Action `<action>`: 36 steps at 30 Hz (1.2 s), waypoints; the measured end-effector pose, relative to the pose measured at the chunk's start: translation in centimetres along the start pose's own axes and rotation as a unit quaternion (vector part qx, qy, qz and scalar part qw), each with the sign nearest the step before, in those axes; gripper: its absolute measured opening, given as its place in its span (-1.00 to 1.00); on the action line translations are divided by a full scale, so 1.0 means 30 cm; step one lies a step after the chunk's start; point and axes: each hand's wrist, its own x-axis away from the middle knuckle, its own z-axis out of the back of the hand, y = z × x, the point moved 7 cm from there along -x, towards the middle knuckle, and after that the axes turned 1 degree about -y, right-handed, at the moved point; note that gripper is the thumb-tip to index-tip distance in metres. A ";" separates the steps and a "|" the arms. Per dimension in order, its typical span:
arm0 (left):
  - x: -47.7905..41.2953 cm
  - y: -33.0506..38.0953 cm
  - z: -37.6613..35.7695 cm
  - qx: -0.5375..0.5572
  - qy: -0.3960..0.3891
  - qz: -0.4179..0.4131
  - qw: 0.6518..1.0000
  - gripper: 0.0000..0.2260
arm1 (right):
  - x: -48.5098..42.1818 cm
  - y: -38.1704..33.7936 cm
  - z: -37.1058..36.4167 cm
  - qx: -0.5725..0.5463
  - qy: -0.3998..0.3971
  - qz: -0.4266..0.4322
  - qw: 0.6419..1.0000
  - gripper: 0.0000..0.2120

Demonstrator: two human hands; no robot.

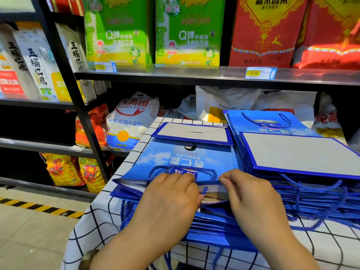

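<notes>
Head view — left hand point(169, 197) and right hand point(251, 199) pinch the blue 杏仁露 bag point(194, 159) at its rim — Wonder Farm flour sack point(132, 121) behind

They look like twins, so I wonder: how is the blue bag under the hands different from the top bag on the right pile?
The left hand and right hand pinch the near edge of the front bag; the right bag is untouched. The front bag gapes a little at its mouth; the right bag lies flat. The front bag shows mostly blue print, the right bag mostly grey flap. Both are blue, on piles.
</notes>
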 end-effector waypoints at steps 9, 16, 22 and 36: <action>0.019 -0.027 0.003 0.109 0.022 0.057 0.992 -0.81 | 0.023 0.010 -0.020 -0.092 -0.068 0.090 0.989 -0.79; 0.057 -0.013 -0.021 0.167 -0.002 0.040 0.985 -0.82 | -0.035 -0.022 -0.110 0.005 -0.180 0.130 0.975 -0.80; 0.051 -0.007 -0.027 0.146 -0.026 0.056 0.987 -0.64 | -0.050 0.012 -0.078 -0.023 -0.066 0.065 0.995 -0.86; -0.052 -0.047 0.122 0.102 0.073 0.176 0.976 -0.76 | 0.049 -0.048 0.071 -0.188 0.242 0.100 0.947 -0.83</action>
